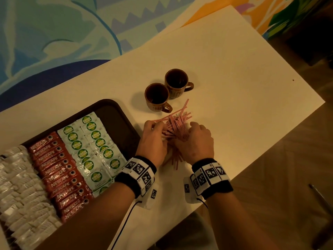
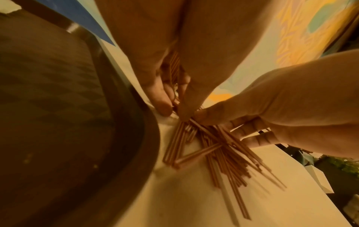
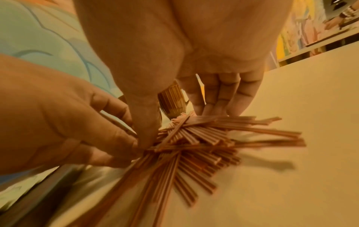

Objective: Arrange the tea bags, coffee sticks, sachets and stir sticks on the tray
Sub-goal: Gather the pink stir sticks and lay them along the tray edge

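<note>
Beside tray [image 1: 115, 112]: both hands' curled fingers [image 3: 219, 95] gathering stir sticks [image 1: 175, 126].

Your tray [image 1: 115, 105] sits at the table's [image 1: 234, 69] left. In it, from left to right, lie rows of tea bags [image 1: 23, 186], coffee sticks [image 1: 59, 174] and sachets [image 1: 93, 145], with a bare strip at its right end. Just right of the tray lie the stir sticks [image 1: 175, 126] in a heap, your left hand [image 1: 153, 141] and right hand [image 1: 196, 141] on either side. Behind the heap stand two cups [image 1: 167, 92], touching.
</note>
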Demonstrator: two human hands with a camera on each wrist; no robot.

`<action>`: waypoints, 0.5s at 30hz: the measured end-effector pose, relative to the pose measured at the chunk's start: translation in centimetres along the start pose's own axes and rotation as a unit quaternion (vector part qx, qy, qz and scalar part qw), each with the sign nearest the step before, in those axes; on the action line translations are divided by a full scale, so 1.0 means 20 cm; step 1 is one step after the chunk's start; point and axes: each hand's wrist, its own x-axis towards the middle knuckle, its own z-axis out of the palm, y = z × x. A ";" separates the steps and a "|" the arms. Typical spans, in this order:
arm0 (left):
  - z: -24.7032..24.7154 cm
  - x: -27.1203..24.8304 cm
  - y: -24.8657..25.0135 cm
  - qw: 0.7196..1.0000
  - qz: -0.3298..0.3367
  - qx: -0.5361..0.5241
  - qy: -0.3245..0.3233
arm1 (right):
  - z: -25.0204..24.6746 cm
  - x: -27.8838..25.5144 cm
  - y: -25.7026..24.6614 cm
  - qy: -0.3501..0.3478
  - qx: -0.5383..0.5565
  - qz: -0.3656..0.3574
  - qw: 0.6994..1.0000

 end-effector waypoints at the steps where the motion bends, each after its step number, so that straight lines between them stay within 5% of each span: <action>1: 0.00 0.01 0.00 1.000 -0.002 0.000 -0.003 | 0.00 0.00 -0.01 -0.005 -0.020 -0.002 1.000; 15: 0.03 0.06 -0.03 0.998 -0.001 -0.069 0.006 | 0.06 0.04 -0.03 -0.023 0.035 -0.042 0.998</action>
